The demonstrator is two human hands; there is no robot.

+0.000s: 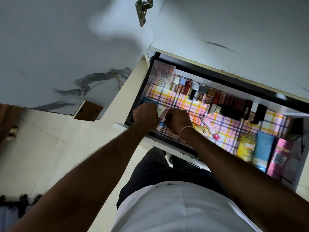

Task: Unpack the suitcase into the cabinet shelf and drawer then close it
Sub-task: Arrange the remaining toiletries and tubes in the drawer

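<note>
The cabinet drawer (275, 99) stands pulled out, lined with a pink, yellow and purple checked sheet (230, 124). Both my hands are inside its near left corner. My left hand (145, 114) is curled over a blue packet (146, 100) and a pale tube (160, 110). My right hand (178, 120) is curled beside it, pinching a small white item with a blue band (160, 126). What lies under the hands is mostly hidden. The suitcase is not in view.
A row of nail polish bottles and lipsticks (210, 96) lines the drawer's back, with a clear box (163, 71) at the far left. A pink tube (211, 127) lies mid-drawer; yellow, blue and pink tubes (263, 150) sit at the right. An open cabinet door with a hinge (143, 10) is on the left.
</note>
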